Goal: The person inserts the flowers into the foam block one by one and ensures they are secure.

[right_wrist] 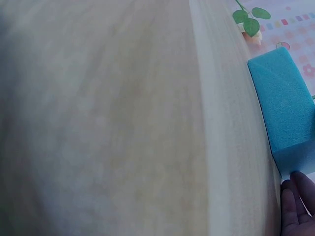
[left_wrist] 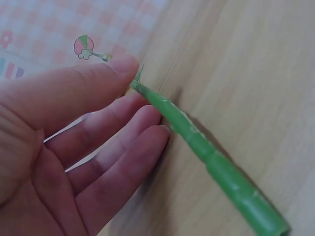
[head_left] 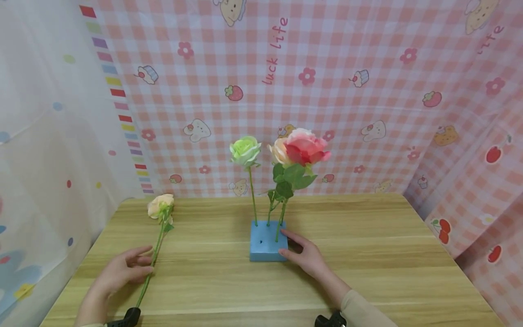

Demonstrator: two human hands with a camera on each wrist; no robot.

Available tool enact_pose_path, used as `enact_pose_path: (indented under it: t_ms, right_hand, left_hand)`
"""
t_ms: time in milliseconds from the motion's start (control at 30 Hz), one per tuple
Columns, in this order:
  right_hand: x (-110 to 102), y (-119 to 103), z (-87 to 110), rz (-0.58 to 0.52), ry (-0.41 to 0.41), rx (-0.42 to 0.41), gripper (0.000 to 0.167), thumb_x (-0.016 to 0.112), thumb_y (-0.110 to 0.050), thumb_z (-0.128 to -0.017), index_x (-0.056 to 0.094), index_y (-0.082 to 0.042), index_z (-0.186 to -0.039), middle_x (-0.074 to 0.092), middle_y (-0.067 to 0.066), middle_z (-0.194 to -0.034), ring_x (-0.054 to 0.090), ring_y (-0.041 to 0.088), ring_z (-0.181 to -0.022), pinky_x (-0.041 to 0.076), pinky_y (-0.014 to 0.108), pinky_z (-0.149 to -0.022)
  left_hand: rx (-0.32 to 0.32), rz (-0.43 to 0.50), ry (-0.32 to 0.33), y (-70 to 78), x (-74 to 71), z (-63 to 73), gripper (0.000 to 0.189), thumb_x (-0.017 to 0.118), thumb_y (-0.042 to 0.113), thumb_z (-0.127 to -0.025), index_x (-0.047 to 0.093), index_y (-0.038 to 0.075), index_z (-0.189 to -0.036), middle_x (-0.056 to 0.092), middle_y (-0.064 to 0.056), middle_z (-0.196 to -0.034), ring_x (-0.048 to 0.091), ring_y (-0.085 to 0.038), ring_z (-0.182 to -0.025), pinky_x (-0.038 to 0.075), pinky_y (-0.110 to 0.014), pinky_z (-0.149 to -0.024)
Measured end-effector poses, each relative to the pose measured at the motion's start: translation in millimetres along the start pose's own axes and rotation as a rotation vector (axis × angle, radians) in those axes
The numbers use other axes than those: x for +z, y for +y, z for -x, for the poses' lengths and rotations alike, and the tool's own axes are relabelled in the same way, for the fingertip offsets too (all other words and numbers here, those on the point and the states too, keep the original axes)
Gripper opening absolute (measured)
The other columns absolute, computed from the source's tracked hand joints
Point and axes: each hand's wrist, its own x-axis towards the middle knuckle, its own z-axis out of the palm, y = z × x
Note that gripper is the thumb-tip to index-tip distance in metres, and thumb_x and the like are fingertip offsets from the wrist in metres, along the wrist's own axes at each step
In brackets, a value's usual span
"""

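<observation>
A pale cream rose (head_left: 160,207) with a long green stem (left_wrist: 216,162) lies along the left side of the table. My left hand (head_left: 126,269) pinches that stem between thumb and fingers partway down. Near the middle stands a blue foam block (head_left: 265,252); several flowers rise from its top, among them a green rose (head_left: 245,151), a pink-red rose (head_left: 307,147) and a peach rose (head_left: 279,151) partly hidden behind it. With fingertips and thumb, my right hand (head_left: 305,256) touches the right side of the block (right_wrist: 280,93). One hole in the block's top shows at front left.
The wooden table (head_left: 204,281) runs back to a pink checked cloth (head_left: 347,59) with printed cartoons. A white dotted cloth (head_left: 49,150) hangs at left. Green leaves (head_left: 288,179) crowd below the pink-red rose.
</observation>
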Motion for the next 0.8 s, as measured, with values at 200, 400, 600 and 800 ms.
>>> enact_pose_path:
  t_ms: [200,400,600,800]
  right_hand:
    - [-1.8,11.3,-4.0,-0.004,-0.032,-0.001,0.054,0.077,-0.019,-0.088,0.059,-0.013,-0.139,0.053,0.015,-0.142,0.048,0.033,-0.131,0.042,0.049,-0.106]
    - [-1.9,11.1,-3.8,0.004,-0.03,0.005,0.054,0.077,-0.021,-0.088,0.06,-0.014,-0.138,0.053,0.015,-0.142,0.048,0.032,-0.132,0.042,0.048,-0.106]
    - [-1.5,12.2,-3.8,-0.002,-0.022,-0.008,0.054,0.077,-0.016,-0.088,0.06,-0.012,-0.138,0.053,0.016,-0.142,0.048,0.033,-0.131,0.043,0.05,-0.105]
    - [-0.5,10.6,-3.4,0.009,-0.012,-0.013,0.053,0.077,-0.013,-0.088,0.06,-0.01,-0.138,0.053,0.017,-0.141,0.048,0.034,-0.131,0.043,0.05,-0.105]
  left_hand:
    - [-0.046,0.036,-0.022,0.9,-0.7,1.0,0.072,0.073,0.002,-0.088,0.031,-0.02,-0.141,0.063,-0.029,-0.112,0.069,-0.017,-0.087,0.06,-0.036,-0.074]
    - [-0.09,0.037,-0.013,0.0,-0.2,-0.2,0.067,0.073,0.002,-0.088,0.034,-0.02,-0.139,0.066,-0.018,-0.104,0.068,-0.018,-0.087,0.06,-0.036,-0.074]
    - [-0.077,0.015,-0.006,-4.1,0.7,-1.8,0.061,0.07,-0.001,-0.089,0.037,-0.021,-0.136,0.067,-0.017,-0.101,0.068,-0.017,-0.084,0.061,-0.036,-0.07]
    - [-0.087,0.016,-0.009,-4.1,3.3,-3.1,0.061,0.069,-0.001,-0.09,0.036,-0.02,-0.137,0.066,-0.013,-0.1,0.067,-0.017,-0.082,0.061,-0.035,-0.068]
